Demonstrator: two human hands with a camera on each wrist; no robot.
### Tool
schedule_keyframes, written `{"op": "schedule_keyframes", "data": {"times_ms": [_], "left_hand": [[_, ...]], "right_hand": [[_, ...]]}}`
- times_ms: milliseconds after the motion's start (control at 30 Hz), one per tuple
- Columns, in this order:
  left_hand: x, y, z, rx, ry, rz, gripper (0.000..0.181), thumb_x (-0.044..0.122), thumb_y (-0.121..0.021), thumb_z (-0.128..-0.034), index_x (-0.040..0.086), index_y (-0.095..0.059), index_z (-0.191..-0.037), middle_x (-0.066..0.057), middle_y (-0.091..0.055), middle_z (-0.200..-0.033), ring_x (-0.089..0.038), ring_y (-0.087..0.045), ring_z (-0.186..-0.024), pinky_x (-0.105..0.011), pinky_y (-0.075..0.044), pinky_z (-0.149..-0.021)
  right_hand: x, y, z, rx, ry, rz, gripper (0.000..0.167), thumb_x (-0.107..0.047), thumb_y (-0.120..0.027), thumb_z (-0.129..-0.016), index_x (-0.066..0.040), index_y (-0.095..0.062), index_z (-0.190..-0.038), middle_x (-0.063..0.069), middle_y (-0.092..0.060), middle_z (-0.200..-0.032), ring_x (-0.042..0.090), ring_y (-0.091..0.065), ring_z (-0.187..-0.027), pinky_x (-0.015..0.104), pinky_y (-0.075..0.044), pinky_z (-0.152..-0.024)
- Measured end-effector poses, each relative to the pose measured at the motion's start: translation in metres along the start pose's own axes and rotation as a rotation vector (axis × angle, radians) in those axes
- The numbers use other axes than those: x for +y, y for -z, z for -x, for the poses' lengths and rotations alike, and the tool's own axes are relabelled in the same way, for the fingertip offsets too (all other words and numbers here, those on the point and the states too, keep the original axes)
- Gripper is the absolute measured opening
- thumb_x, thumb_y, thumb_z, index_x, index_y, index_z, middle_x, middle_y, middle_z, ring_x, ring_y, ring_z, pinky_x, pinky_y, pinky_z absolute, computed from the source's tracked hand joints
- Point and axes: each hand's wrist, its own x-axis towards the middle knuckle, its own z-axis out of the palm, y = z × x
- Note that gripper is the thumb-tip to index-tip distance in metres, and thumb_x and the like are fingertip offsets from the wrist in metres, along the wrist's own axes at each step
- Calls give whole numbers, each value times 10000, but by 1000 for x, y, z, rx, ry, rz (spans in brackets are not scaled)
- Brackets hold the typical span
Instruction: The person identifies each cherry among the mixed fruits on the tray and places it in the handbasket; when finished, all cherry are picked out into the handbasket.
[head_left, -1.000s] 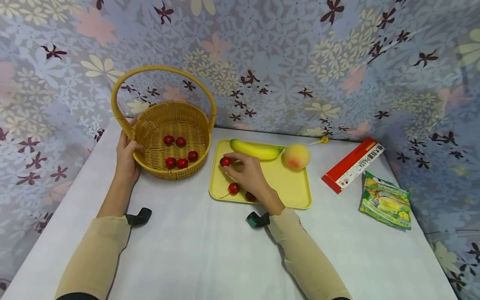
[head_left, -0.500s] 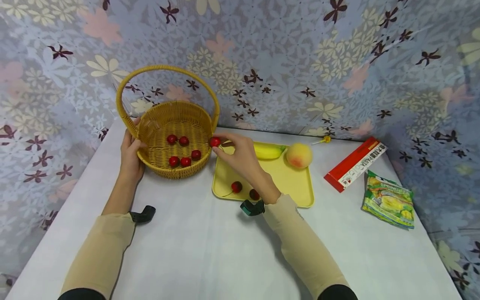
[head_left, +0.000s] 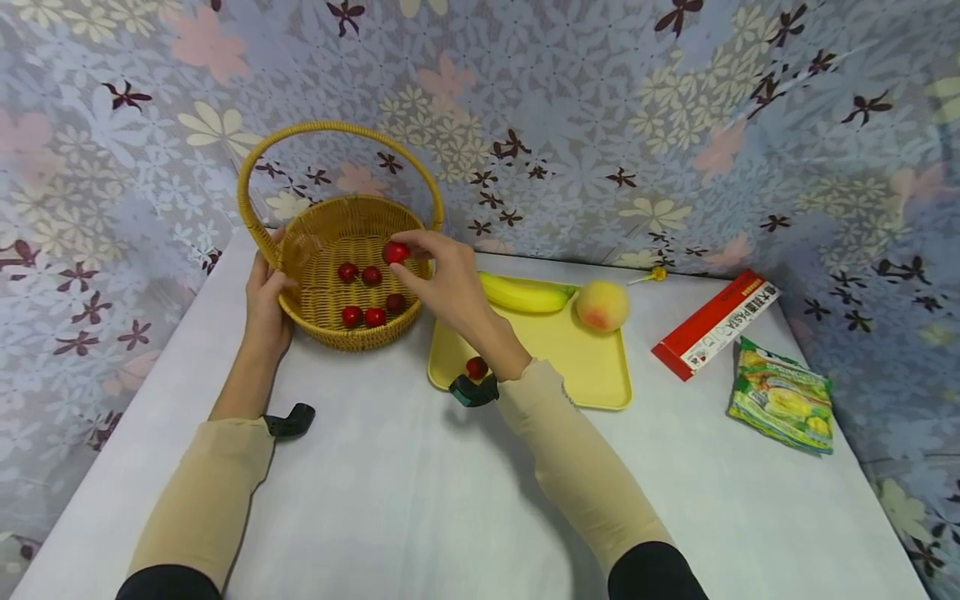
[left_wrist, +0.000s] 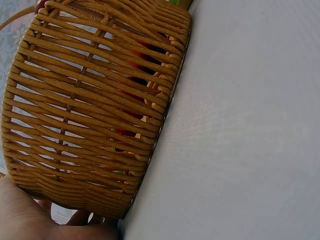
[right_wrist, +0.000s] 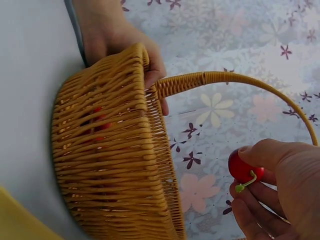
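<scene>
A wicker basket (head_left: 352, 335) with a tall arched handle stands at the back left, several red cherries (head_left: 371, 276) on its floor. My left hand (head_left: 268, 304) grips the basket's left rim; the left wrist view shows its fingers (left_wrist: 30, 220) at the woven wall. Over the basket's right side, my right hand (head_left: 450, 279) pinches one cherry (head_left: 395, 252) between thumb and fingers. The right wrist view shows that cherry (right_wrist: 244, 167) with its green stem, held above rim height. Another cherry (head_left: 477, 367) lies on the yellow tray (head_left: 592, 375), partly behind the right wrist's camera.
On the tray lie a banana (head_left: 525, 295) and a peach (head_left: 603, 306). Behind the peach is a yellow lollipop (head_left: 657, 273). To the right are a red pasta box (head_left: 716, 325) and a green soup packet (head_left: 782, 397). A floral cloth (head_left: 570, 125) hangs behind the table.
My right hand has picked up a cherry from the tray and carried it left over the basket. My left hand keeps its grip on the rim.
</scene>
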Motion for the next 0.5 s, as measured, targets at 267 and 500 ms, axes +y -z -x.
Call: {"op": "schedule_keyframes", "data": {"times_ms": [267, 500], "left_hand": [[-4, -1, -1, 11, 4, 3, 776, -58, -387, -872, 266, -490, -1570, -1, -417, -1634, -218, -395, -1407, -315, -346, -1126], [-3, 3, -2, 12, -12, 19, 758, -66, -394, -867, 266, -529, -1535, -14, -438, -1616, -231, -408, -1393, -299, -370, -1098]], "right_hand": [[3, 11, 13, -159, -90, 219, 433, -260, -730, -1001, -86, -670, -1393, 96, -706, -1354, 260, -645, -1221, 400, -507, -1037], [32, 31, 58, -78, -131, 101, 350, -179, -751, -979, -62, -718, -1306, 130, -731, -1273, 293, -695, -1119, 448, -557, -989]]}}
